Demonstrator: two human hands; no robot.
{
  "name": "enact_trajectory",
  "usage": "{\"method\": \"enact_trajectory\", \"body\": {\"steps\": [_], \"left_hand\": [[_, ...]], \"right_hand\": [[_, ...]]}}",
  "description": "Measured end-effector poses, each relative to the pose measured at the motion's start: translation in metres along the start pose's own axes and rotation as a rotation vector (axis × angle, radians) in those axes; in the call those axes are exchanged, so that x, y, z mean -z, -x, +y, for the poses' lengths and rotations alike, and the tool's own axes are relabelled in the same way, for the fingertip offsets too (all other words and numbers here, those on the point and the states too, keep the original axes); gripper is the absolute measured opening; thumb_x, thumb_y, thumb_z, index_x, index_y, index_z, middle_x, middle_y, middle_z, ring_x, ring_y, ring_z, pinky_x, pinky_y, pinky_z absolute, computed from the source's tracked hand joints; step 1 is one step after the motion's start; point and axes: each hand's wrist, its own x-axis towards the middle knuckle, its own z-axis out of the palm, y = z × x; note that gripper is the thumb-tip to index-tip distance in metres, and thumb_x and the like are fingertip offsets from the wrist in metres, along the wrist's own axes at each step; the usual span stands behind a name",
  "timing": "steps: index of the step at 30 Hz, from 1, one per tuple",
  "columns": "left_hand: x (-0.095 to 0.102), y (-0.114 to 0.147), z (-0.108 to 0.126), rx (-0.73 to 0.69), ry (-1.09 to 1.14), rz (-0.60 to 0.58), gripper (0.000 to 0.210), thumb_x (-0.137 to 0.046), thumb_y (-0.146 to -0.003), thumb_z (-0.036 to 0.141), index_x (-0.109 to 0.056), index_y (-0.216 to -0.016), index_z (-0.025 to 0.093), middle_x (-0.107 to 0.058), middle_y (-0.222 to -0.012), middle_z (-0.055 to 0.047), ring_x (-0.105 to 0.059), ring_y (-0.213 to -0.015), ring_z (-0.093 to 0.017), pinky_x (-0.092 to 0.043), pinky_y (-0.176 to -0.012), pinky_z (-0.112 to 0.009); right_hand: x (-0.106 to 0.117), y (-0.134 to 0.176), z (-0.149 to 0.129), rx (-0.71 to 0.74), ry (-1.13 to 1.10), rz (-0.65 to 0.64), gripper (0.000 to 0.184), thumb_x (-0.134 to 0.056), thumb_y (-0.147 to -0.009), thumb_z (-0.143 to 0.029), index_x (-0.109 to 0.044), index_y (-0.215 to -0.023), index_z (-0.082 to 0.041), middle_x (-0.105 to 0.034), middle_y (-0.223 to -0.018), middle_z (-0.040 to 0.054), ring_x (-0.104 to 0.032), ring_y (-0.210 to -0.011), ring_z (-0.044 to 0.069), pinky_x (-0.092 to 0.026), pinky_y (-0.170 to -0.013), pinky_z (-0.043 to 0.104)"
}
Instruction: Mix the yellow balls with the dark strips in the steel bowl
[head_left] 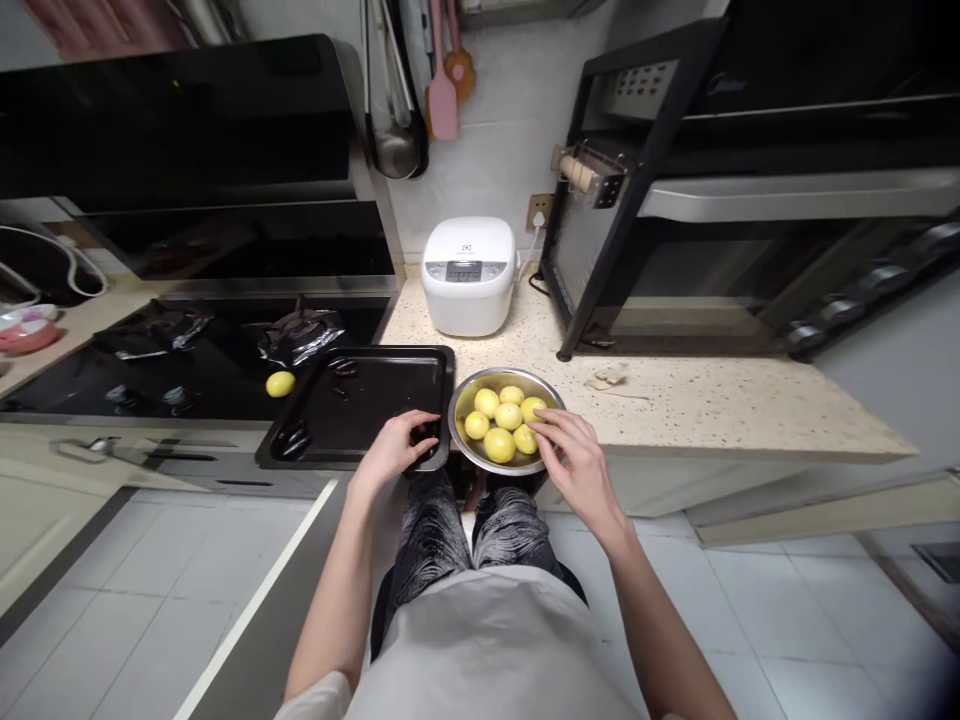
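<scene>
A round steel bowl (457, 388) stands at the counter's front edge and holds several yellow lemons (499, 445). My right hand (577, 465) reaches over its right rim, fingers and thumb apart, with the fingertips at the lemons on that side. Left of the bowl lies a black baking tray (360, 420), partly over the hob. Above the tray's front right corner is my left hand (397, 445), its fingers loosely curved and apart from the thumb, with no fruit visible in it. A single lemon (280, 384) rests on the hob, just left of the tray.
Behind the bowl stands a white rice cooker (469, 280), plugged into a wall socket (538, 212). A black rack (592, 250) with an oven (720, 280) is at the right. Dry scraps (606, 380) lie on the counter. Below the tray, a drawer or door (255, 610) stands pulled out.
</scene>
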Motion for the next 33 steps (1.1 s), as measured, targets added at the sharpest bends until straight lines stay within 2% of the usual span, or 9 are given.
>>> {"method": "enact_trajectory", "body": {"steps": [4, 10, 14, 17, 19, 21, 25, 28, 33], "left_hand": [[0.000, -0.003, -0.005, -0.019, 0.068, 0.004, 0.026, -0.072, -0.085, 0.029, -0.076, -0.108, 0.019, -0.070, -0.099, -0.007, -0.067, -0.083, -0.020, -0.056, -0.070, -0.031], [0.007, 0.007, -0.010, 0.035, 0.238, 0.110, 0.024, -0.075, -0.081, 0.041, -0.068, -0.090, 0.020, -0.061, -0.092, -0.002, -0.064, -0.076, -0.016, -0.056, -0.064, -0.027], [0.008, 0.003, 0.003, 0.066, 0.388, 0.316, 0.031, -0.072, -0.085, 0.048, -0.059, -0.089, 0.021, -0.061, -0.088, 0.000, -0.066, -0.079, -0.016, -0.060, -0.070, -0.028], [-0.005, -0.008, 0.027, 0.015, 0.447, 0.485, 0.028, -0.071, -0.088, 0.045, -0.060, -0.096, 0.022, -0.065, -0.098, -0.003, -0.069, -0.094, -0.018, -0.060, -0.082, -0.029], [-0.017, -0.016, 0.044, -0.042, 0.395, 0.443, 0.022, -0.069, -0.091, 0.041, -0.063, -0.099, 0.022, -0.067, -0.102, -0.005, -0.068, -0.098, -0.019, -0.059, -0.082, -0.028], [-0.027, -0.023, 0.055, -0.118, 0.328, 0.327, 0.015, -0.066, -0.093, 0.035, -0.066, -0.098, 0.021, -0.068, -0.102, -0.006, -0.068, -0.095, -0.019, -0.058, -0.079, -0.028], [-0.034, -0.034, 0.063, -0.261, 0.181, 0.160, 0.009, -0.060, -0.096, 0.023, -0.068, -0.093, 0.020, -0.069, -0.097, -0.007, -0.068, -0.093, -0.022, -0.057, -0.085, -0.034], [-0.035, -0.041, 0.064, -0.279, 0.070, 0.141, 0.012, -0.057, -0.097, 0.018, -0.068, -0.093, 0.021, -0.072, -0.099, -0.007, -0.069, -0.098, -0.024, -0.054, -0.092, -0.038], [-0.042, -0.048, 0.063, -0.292, 0.005, 0.186, 0.015, -0.055, -0.099, 0.016, -0.068, -0.093, 0.020, -0.072, -0.099, -0.007, -0.068, -0.098, -0.024, -0.054, -0.092, -0.038]], "right_hand": [[0.006, -0.001, 0.001, -0.007, 0.022, 0.016, 0.025, -0.054, -0.103, -0.022, -0.076, -0.112, -0.027, -0.076, -0.120, 0.0081, -0.067, -0.117, 0.027, -0.053, -0.104, 0.051], [0.002, 0.000, 0.004, -0.016, 0.022, 0.010, 0.024, -0.054, -0.102, -0.022, -0.076, -0.110, -0.027, -0.077, -0.117, 0.0079, -0.067, -0.117, 0.027, -0.053, -0.104, 0.051], [0.002, 0.000, 0.003, -0.016, 0.004, 0.027, 0.023, -0.055, -0.102, -0.021, -0.076, -0.109, -0.027, -0.077, -0.117, 0.0076, -0.068, -0.116, 0.027, -0.053, -0.104, 0.051], [0.004, 0.001, 0.003, -0.021, -0.002, 0.029, 0.023, -0.055, -0.102, -0.022, -0.076, -0.109, -0.027, -0.077, -0.117, 0.0076, -0.068, -0.116, 0.026, -0.053, -0.104, 0.051], [0.004, 0.001, 0.003, -0.019, -0.002, 0.026, 0.022, -0.055, -0.102, -0.022, -0.076, -0.109, -0.026, -0.077, -0.117, 0.0079, -0.068, -0.116, 0.027, -0.053, -0.103, 0.051], [0.003, 0.000, 0.002, -0.018, -0.004, 0.017, 0.021, -0.056, -0.102, -0.022, -0.076, -0.109, -0.026, -0.078, -0.116, 0.0079, -0.068, -0.116, 0.027, -0.052, -0.104, 0.051], [0.001, -0.001, 0.002, -0.025, -0.001, 0.005, 0.023, -0.055, -0.102, -0.023, -0.076, -0.109, -0.026, -0.077, -0.117, 0.0077, -0.068, -0.116, 0.027, -0.052, -0.104, 0.051], [0.001, -0.001, 0.003, -0.025, 0.008, 0.005, 0.023, -0.055, -0.102, -0.023, -0.076, -0.110, -0.026, -0.077, -0.116, 0.0081, -0.067, -0.116, 0.027, -0.052, -0.103, 0.051], [0.001, 0.000, 0.005, 0.005, 0.018, 0.008, 0.022, -0.055, -0.102, -0.023, -0.076, -0.109, -0.025, -0.078, -0.114, 0.0080, -0.068, -0.116, 0.027, -0.053, -0.102, 0.049]]}}
